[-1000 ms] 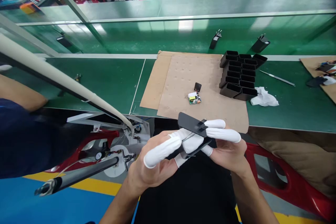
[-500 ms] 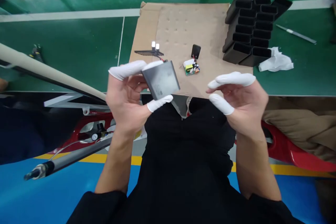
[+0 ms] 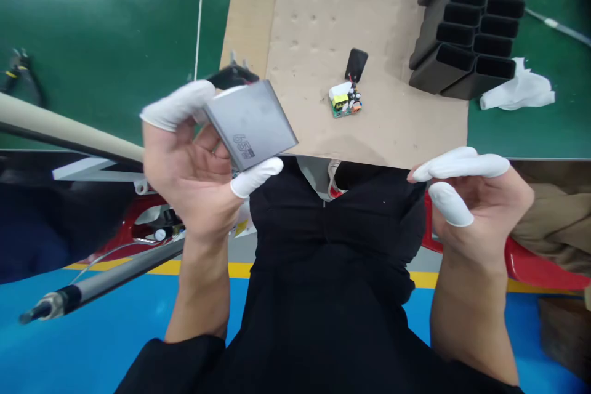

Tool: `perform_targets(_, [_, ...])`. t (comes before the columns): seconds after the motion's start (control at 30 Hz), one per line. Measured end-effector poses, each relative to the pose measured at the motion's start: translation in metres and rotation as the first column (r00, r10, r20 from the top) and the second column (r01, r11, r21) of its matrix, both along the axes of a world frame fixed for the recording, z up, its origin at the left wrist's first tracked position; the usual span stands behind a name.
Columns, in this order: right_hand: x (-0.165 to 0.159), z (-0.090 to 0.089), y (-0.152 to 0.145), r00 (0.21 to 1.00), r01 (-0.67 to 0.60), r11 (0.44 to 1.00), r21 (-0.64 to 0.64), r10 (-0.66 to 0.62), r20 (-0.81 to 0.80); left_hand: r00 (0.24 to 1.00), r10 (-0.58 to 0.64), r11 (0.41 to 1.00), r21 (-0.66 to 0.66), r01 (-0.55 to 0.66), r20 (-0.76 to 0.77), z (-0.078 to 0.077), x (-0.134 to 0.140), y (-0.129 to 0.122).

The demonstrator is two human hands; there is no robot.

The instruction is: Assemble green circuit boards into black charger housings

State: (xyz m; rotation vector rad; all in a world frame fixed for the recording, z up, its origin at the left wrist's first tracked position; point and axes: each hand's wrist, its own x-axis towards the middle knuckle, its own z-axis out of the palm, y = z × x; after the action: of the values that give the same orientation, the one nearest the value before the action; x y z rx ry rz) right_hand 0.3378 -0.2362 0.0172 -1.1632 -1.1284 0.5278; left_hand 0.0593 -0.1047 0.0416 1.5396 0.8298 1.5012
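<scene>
Grey 65-marked block (image 3: 253, 123) is gripped in your left hand (image 3: 187, 175), outside the black sleeves (image 3: 436, 77), circuit board (image 3: 344, 101) uncased too, and can't tell if your right hand (image 3: 487, 209) pinches anything.

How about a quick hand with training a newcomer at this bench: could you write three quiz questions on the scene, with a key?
1. Multiple choice: what does the left hand hold?
A) the crumpled white cloth
B) a gray block
C) the cream-colored pole

2. True or false: the pliers-like tool lies on the green tabletop.

3. Fill in the blank: the small circuit board lies on a sheet of ____.

Key: 1. B; 2. True; 3. cardboard
</scene>
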Motion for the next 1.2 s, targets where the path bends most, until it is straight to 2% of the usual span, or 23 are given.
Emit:
perform_targets(0.07, [-0.001,0.000,0.006,1.000,0.015,1.000,-0.006,-0.015,-0.022,0.997,0.001,0.993,-0.118,0.007,0.071,-0.007,0.000,-0.005])
perform_targets(0.13, [-0.006,0.002,0.011,0.999,0.002,1.000,0.015,-0.001,-0.038,0.980,0.014,0.954,-0.296,0.047,0.200,-0.011,0.003,-0.015])
perform_targets(0.17, [-0.009,0.004,0.013,0.999,-0.015,1.000,0.015,0.016,-0.043,0.962,0.027,0.911,-0.402,0.088,0.270,-0.011,0.006,-0.023])
perform_targets(0.23, [-0.019,0.008,0.017,0.997,-0.075,0.997,-0.031,0.074,-0.038,0.918,0.079,0.776,-0.602,0.189,0.389,-0.008,0.016,-0.039])
perform_targets(0.3, [-0.032,0.014,0.019,0.991,-0.135,0.983,-0.122,0.137,0.004,0.872,0.148,0.652,-0.709,0.269,0.467,-0.004,0.027,-0.054])
perform_targets(0.33, [-0.038,0.018,0.021,0.986,-0.156,0.972,-0.175,0.165,0.035,0.851,0.174,0.615,-0.729,0.300,0.496,-0.003,0.033,-0.060])
perform_targets(0.4, [-0.050,0.025,0.024,0.973,-0.180,0.946,-0.269,0.212,0.093,0.820,0.197,0.590,-0.733,0.339,0.537,-0.001,0.043,-0.069])
perform_targets(0.5, [-0.061,0.033,0.031,0.963,-0.216,0.914,-0.342,0.258,0.081,0.814,0.158,0.611,-0.703,0.364,0.558,0.002,0.053,-0.075])
perform_targets(0.67, [-0.065,0.040,0.044,0.949,-0.315,0.883,-0.349,0.297,-0.106,0.813,0.114,0.670,-0.648,0.361,0.571,0.011,0.063,-0.078])
perform_targets(0.83, [-0.060,0.043,0.059,0.933,-0.337,0.895,-0.293,0.274,-0.233,0.795,0.109,0.700,-0.614,0.365,0.597,0.022,0.075,-0.074])
perform_targets(1.03, [-0.052,0.047,0.074,0.890,-0.402,0.882,-0.247,0.312,-0.333,0.820,0.147,0.735,-0.616,0.283,0.552,0.023,0.084,-0.065])
perform_targets(1.2, [-0.052,0.050,0.093,0.895,-0.393,0.903,-0.171,0.334,-0.295,0.822,0.075,0.759,-0.567,0.319,0.564,0.024,0.082,-0.049])
